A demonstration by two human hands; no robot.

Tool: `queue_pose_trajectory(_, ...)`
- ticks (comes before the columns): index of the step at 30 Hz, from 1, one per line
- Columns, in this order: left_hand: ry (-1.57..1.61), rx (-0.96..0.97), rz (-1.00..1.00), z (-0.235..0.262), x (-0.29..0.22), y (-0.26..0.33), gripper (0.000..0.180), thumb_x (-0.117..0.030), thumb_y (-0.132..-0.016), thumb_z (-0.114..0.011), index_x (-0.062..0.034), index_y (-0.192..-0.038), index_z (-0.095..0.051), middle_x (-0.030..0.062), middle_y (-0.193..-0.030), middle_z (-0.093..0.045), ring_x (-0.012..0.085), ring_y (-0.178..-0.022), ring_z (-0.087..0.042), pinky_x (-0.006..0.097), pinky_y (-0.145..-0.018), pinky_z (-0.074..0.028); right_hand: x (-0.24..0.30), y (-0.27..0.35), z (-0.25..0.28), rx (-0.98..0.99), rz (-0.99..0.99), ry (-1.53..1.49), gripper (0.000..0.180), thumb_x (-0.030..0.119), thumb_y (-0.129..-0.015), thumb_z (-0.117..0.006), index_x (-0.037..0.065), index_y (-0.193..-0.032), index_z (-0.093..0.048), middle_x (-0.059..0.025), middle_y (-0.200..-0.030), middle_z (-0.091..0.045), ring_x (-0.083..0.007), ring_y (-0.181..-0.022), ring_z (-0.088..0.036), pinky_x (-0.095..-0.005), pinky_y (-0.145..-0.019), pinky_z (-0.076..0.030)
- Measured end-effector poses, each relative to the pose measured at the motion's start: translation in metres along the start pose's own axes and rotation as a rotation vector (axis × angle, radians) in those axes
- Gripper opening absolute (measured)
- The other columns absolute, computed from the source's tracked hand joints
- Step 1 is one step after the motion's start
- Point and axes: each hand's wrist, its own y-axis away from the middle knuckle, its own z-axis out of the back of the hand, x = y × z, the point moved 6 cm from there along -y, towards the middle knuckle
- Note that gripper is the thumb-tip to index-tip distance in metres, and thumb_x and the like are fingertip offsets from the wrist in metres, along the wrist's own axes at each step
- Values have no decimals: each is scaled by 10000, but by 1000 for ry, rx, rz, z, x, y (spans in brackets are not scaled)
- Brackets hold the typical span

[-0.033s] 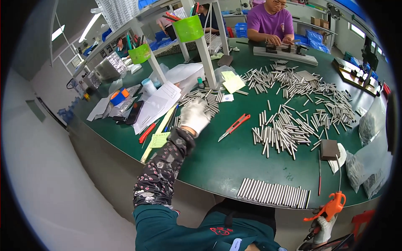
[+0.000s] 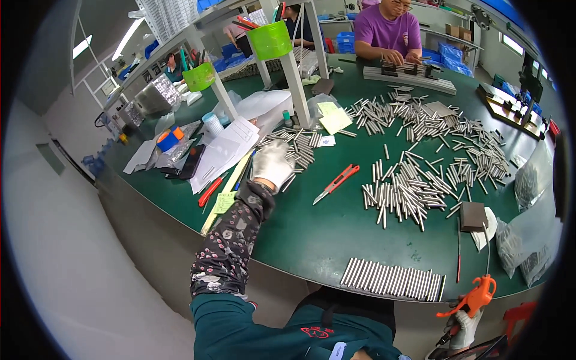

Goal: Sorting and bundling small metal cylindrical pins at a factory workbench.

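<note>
At the left of the green table (image 2: 300,234), the gloved left hand (image 2: 273,165) is placed over the near side of the small pile of rods (image 2: 305,146). The fingers are mostly hidden beneath the back of the hand, so whether they are spread, pinched or closed on a rod cannot be told. Beyond the near edge at the right, the air gun (image 2: 478,294) is wrapped in the gloved right hand (image 2: 467,329), its thin nozzle (image 2: 487,255) pointed away toward the block (image 2: 473,216).

More rods are spread in the large heap (image 2: 399,193) right of centre, and a neat row (image 2: 393,279) is laid side by side along the near edge.

For a clean pick, rods are probably best taken from the loose rim of the small pile, pinched across their lengths and lined up before being lifted. Room should be given to the knife (image 2: 337,182), since its blade (image 2: 321,197) is turned toward the near left. The nozzle is best kept off the row, lest a rod be set rolling.
</note>
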Motion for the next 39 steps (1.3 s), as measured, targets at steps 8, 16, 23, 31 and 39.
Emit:
queue_pose_trajectory(8, -234, 343, 193, -46, 74, -49, 393, -283, -774, -547, -240, -1162, -592, 32, -1388, -384, 260, -1203, -428, 435, -960, -375, -5, -12, 17, 60, -122, 35, 462, 168, -697, -610, -31, -1094, -484, -110, -784, -589, -138, -487, -539, -232, -442, -445)
queue_pose_trajectory(16, -264, 62, 220, -37, 104, -83, 249, -205, -816, -503, -129, -1010, -638, 21, -1130, -595, 232, -1059, -543, 400, -889, -431, 22, -3, -2, -48, -103, -78, 438, 198, -755, -597, -33, -1114, -496, -147, -799, -593, -195, -544, -551, -288, -499, -456)
queue_pose_trajectory(23, -169, -74, 210, -18, 128, -84, 346, -385, -890, -466, -132, -1069, -619, 45, -1166, -576, 280, -1074, -533, 389, -917, -418, 26, 1, -27, -232, -209, -232, 459, 202, -776, -613, -47, -1138, -481, -154, -758, -590, -196, -509, -528, -285, -477, -439)
queue_pose_trajectory(31, -156, -153, 95, -22, 86, -85, 228, -190, -778, -582, -97, -977, -641, 81, -1042, -613, 263, -997, -566, 406, -876, -440, 13, -11, -9, -217, -128, -209, 502, 182, -755, -645, -51, -1156, -454, -121, -728, -573, -172, -467, -516, -260, -432, -429)
queue_pose_trajectory(39, 33, 18, -421, -123, 7, -129, 395, -15, -791, -506, -85, -1179, -530, 99, -1263, -496, 291, -1077, -544, 367, -901, -455, 19, 1, -17, -112, -129, -253, 574, 140, -721, -653, -6, -1220, -410, -110, -908, -566, -197, -645, -575, -282, -551, -485)
